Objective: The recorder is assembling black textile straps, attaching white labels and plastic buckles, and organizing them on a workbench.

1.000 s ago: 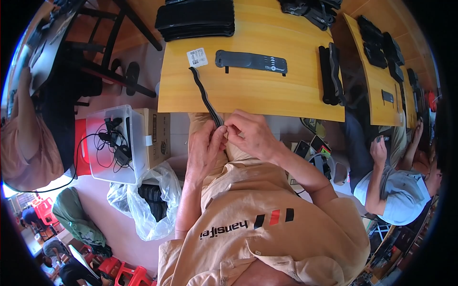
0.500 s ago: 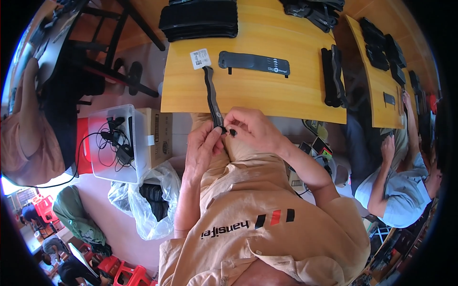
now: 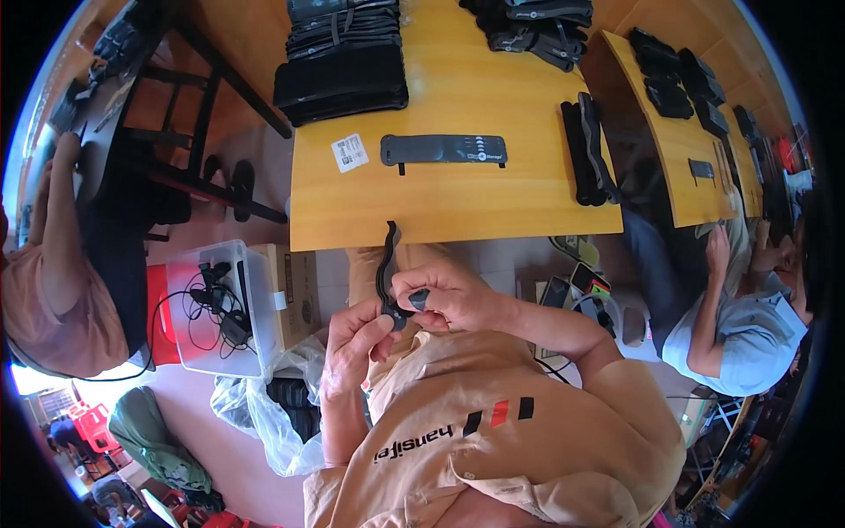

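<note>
A narrow dark grey and black fabric strap (image 3: 385, 264) runs up from my hands toward the table's near edge, its far end bent over. My left hand (image 3: 359, 339) pinches its lower end between thumb and fingers. Beside it my right hand (image 3: 449, 297) is closed on the same lower part, with a small black tab (image 3: 421, 299) poking out between the fingers. Both hands are over my lap. On the table lie a flat dark band (image 3: 440, 150) with white printing and two small black tabs, and a square white label (image 3: 349, 153).
Folded black bands are stacked (image 3: 341, 88) at the table's (image 3: 458, 207) far left. More lie in a pile (image 3: 537, 35) at far right, and some stand folded (image 3: 583, 150) by the right edge. A clear bin (image 3: 185, 308) of cables stands left; a co-worker (image 3: 731, 343) sits right.
Both hands have drawn the strap toward my body, off the tabletop. Its far end no longer reaches the white label. The view has shifted, showing more of the table's far side.
</note>
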Demonstrator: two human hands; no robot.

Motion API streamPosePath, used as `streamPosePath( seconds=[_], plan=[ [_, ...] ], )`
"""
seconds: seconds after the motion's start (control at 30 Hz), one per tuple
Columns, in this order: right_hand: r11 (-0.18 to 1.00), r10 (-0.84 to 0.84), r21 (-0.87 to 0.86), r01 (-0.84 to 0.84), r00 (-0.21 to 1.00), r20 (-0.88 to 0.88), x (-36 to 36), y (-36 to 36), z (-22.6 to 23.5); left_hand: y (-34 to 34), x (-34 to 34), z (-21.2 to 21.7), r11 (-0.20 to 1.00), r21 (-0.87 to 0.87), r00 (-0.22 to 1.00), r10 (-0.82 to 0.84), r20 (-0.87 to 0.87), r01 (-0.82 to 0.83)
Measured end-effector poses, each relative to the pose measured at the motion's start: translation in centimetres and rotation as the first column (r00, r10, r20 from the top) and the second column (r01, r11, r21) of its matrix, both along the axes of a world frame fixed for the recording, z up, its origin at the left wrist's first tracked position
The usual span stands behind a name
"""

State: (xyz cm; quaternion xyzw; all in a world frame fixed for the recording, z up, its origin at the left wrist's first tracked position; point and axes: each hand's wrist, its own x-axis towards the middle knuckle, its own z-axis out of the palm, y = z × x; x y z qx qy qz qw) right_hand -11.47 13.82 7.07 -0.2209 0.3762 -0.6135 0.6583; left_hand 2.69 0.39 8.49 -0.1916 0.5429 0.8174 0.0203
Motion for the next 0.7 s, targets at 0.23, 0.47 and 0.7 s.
streamPosePath(
  seconds=[0.23, 0.47, 0.7],
  plan=[
    [0.947, -0.307, -0.258, 0.189, 0.769, -0.561, 0.9, -0.9, -0.1, 1.2, -1.3, -0.9, 0.837, -0.545, 0.992, 0.101, 0.069, -0.047],
    [0.984, -0.173, 0.041, 0.174, 0.984, -0.033, 1.0, 0.1, 1.4, 0.9, -1.0, 1.0, 0.977, -0.207, 0.994, 0.073, 0.085, -0.054],
    [0.673, -0.630, 0.516, 0.529, 0.777, 0.025, -4.4, 6.1, -1.3, -7.3, 8.5, -0.3, 0.815, 0.303, 0.847, 0.372, 0.379, -0.494]
  ],
)
